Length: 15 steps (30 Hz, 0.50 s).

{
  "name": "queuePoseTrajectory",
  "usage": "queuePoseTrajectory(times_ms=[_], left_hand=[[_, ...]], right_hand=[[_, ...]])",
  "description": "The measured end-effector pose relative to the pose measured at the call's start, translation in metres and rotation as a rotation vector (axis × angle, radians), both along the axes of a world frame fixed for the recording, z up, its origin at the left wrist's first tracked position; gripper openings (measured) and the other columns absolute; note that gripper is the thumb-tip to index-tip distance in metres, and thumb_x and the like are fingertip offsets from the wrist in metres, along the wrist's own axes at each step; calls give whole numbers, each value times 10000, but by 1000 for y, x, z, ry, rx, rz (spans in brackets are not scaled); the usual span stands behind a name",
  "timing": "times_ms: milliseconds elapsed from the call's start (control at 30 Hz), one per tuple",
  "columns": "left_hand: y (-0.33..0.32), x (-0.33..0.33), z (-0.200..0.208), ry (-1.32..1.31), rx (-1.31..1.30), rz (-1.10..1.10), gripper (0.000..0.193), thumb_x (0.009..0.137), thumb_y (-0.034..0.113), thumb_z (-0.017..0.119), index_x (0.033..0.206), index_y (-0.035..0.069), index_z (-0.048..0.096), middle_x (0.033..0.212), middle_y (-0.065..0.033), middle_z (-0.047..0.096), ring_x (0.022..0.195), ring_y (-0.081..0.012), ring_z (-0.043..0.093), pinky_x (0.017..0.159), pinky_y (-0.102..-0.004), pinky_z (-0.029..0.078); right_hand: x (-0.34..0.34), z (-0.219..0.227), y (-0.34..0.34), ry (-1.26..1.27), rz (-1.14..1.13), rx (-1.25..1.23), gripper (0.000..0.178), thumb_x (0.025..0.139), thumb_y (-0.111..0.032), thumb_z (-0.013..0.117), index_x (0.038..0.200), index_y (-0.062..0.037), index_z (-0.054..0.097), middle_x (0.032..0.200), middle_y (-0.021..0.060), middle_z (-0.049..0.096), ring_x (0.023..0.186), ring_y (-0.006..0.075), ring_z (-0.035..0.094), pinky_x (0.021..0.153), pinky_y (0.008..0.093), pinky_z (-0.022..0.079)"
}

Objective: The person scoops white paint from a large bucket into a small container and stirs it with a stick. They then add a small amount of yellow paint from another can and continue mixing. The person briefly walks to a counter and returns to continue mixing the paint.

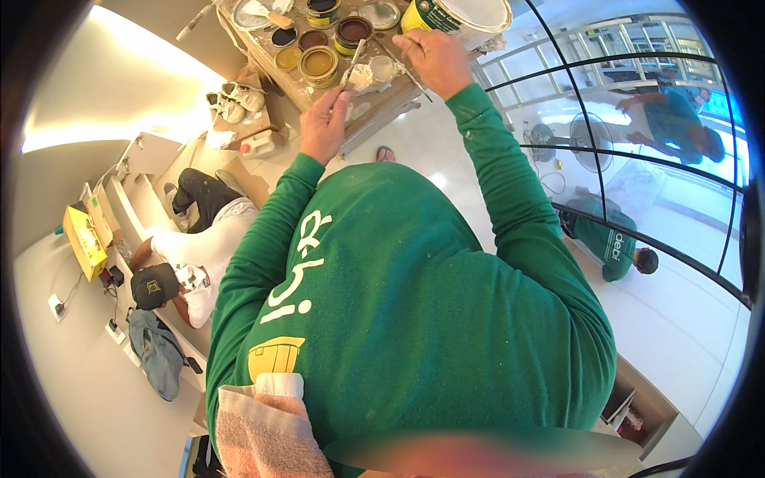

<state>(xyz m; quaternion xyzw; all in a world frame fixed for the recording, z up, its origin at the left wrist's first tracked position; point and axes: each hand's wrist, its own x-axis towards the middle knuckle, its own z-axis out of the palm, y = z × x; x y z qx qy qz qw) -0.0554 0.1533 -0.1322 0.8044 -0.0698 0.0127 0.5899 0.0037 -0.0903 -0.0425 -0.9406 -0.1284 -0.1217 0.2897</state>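
My left hand (323, 126) is closed around a thin paintbrush (353, 65), which points up and away over the near edge of a wooden table (299, 89). My right hand (441, 64) hovers at the table's right, thumb and fingers pinched together; whatever they hold, if anything, I cannot make out. Just below those fingertips a thin dark stick (413, 81) slants past the edge. Between the hands are a crumpled whitish wad (362, 78) and a small clear cup (384, 70). Open cans of ochre paint (319, 64) and dark brown paint (352, 32) stand behind the brush.
A large paint bucket (430, 17) stands behind my right hand. On the left are sneakers (239, 99), a plastic jug (261, 145) and a person in a white shirt (199, 247) bent low by a cabinet. Black-framed glass (586, 99) spans the right; people, a ladder and fans show there.
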Motion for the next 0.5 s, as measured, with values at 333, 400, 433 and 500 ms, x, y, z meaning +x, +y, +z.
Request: queuePoseTrajectory(times_ms=[333, 400, 433, 500], left_hand=[[2, 0, 4, 41, 15, -27, 329, 1103, 316, 623, 1317, 113, 768, 1019, -146, 797, 910, -218, 760, 857, -357, 572], [2, 1, 3, 84, 17, -28, 327, 1103, 317, 623, 1315, 116, 770, 1024, -145, 797, 913, -217, 759, 861, -357, 572], [2, 1, 2, 66, 9, -31, 327, 1103, 318, 624, 1315, 118, 771, 1025, -145, 798, 915, -217, 759, 862, -358, 572], [2, 1, 2, 23, 7, -32, 326, 1102, 321, 624, 1315, 123, 772, 1026, -143, 799, 918, -216, 760, 863, -358, 571]], right_hand=[[-1, 7, 1, 190, 82, 164, 351, 1055, -409, 675, 1041, -83, 804, 779, 163, 721, 748, 389, 690, 695, 452, 549], [-1, 7, 1, 20, -22, 31, 347, 1055, -404, 675, 1042, -82, 802, 784, 156, 726, 747, 382, 696, 687, 442, 546], [-1, 7, 1, -77, -66, -32, 344, 1055, -402, 675, 1042, -82, 801, 786, 153, 728, 747, 378, 699, 683, 436, 545], [0, 6, 2, 28, 56, -21, 338, 1051, -400, 678, 1049, -86, 804, 812, 158, 736, 775, 391, 705, 687, 444, 545]])
